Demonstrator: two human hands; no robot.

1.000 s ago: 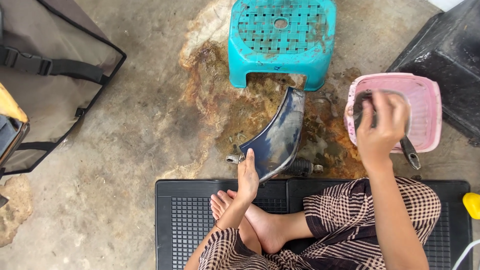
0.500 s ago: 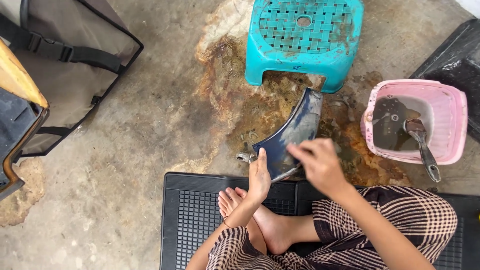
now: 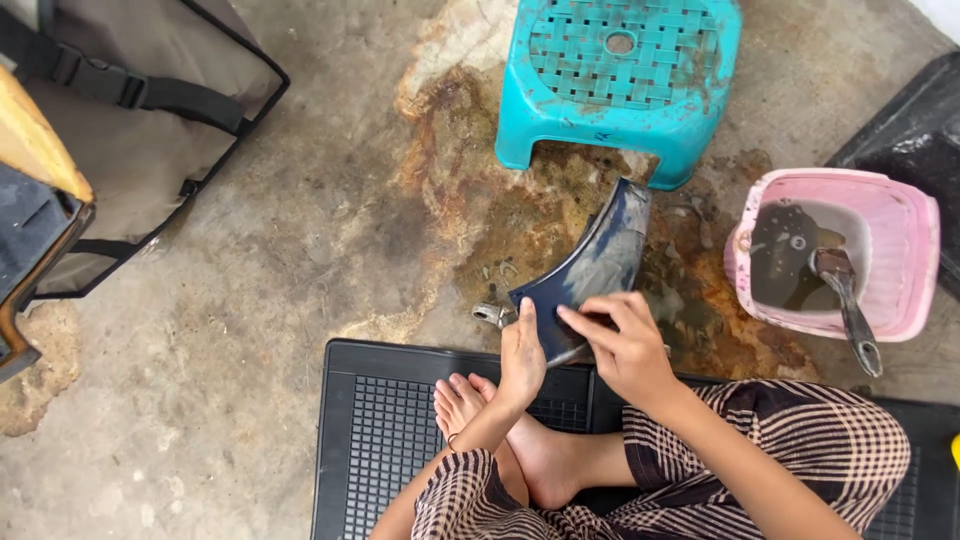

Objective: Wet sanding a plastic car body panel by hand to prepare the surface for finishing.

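- A curved dark blue panel [image 3: 598, 270] is lying on the stained concrete floor [image 3: 300, 250], its far end reaching toward 12 o'clock under the turquoise stool [image 3: 620, 75].
- The left hand [image 3: 522, 355] is gripping the panel's near edge, fingers curled, thumb on top.
- The right hand [image 3: 625, 340] is pressing flat, half-open fingers on the panel's surface.
- At 3 o'clock, a pink basin [image 3: 900, 250] is holding dark liquid and a brush [image 3: 845, 300].
- A black rubber mat [image 3: 370, 440] is lying at 6 o'clock.
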